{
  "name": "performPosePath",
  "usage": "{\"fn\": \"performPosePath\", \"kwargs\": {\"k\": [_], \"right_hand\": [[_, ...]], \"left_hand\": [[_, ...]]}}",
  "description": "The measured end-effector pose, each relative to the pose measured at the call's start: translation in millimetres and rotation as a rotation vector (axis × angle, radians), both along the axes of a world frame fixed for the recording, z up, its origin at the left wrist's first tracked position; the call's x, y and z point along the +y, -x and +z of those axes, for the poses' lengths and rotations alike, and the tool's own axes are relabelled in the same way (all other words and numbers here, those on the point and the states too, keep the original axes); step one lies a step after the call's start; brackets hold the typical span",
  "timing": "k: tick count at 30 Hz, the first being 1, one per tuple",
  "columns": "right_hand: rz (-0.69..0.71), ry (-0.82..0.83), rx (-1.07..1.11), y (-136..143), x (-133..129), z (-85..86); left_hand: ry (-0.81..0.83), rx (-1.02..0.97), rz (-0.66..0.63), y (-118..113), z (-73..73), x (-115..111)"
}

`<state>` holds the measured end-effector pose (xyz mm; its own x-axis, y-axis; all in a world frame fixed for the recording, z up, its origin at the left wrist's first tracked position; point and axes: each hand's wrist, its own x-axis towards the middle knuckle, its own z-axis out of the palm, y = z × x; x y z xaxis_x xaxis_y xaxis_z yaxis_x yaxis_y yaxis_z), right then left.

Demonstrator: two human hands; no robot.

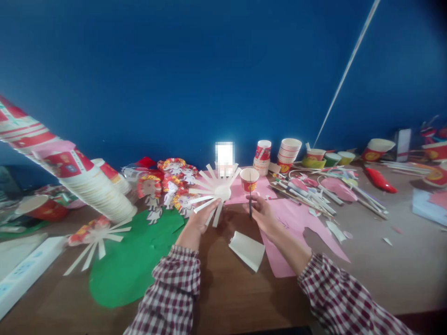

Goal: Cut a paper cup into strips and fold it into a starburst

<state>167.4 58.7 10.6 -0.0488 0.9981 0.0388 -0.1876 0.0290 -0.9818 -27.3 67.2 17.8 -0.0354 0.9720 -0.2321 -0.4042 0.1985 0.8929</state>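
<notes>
My left hand [202, 217] is closed on a paper cup cut into strips [222, 192]. Its white strips fan out like petals around the round base. In my right hand [264, 215] is a pair of scissors [250, 207], held upright with the thin blades pointing up. Just behind the blades stands a red and yellow paper cup [249, 176]. A curved white piece of cup paper [247, 251] lies on the table between my forearms.
Green paper [129, 265] and another strip-cut cup [99, 232] lie on the left, near a long leaning cup stack [101, 190]. Paper figures [171, 186] sit behind. Pink paper [279, 251], sticks [307, 195] and cup stacks [289, 151] are to the right.
</notes>
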Motion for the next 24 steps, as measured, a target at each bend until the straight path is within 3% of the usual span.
{"fn": "performPosePath", "kwargs": {"k": [5, 12, 18, 24], "right_hand": [[0.061, 0.002, 0.048, 6.3, -2.9, -1.9], [0.028, 0.009, 0.212, 1.3, -4.3, 5.8], [-0.002, 0.031, 0.266, -0.5, -4.1, 7.6], [-0.119, 0.068, 0.194, -3.2, -2.3, 8.3]], "left_hand": [[0.055, 0.064, 0.031, 3.0, 3.4, 1.2], [0.184, 0.026, -0.232, -18.0, -3.2, -9.9], [0.104, 0.041, -0.263, -31.4, -7.7, -15.5], [-0.054, 0.138, -0.290, -33.8, -0.5, -20.1]]}}
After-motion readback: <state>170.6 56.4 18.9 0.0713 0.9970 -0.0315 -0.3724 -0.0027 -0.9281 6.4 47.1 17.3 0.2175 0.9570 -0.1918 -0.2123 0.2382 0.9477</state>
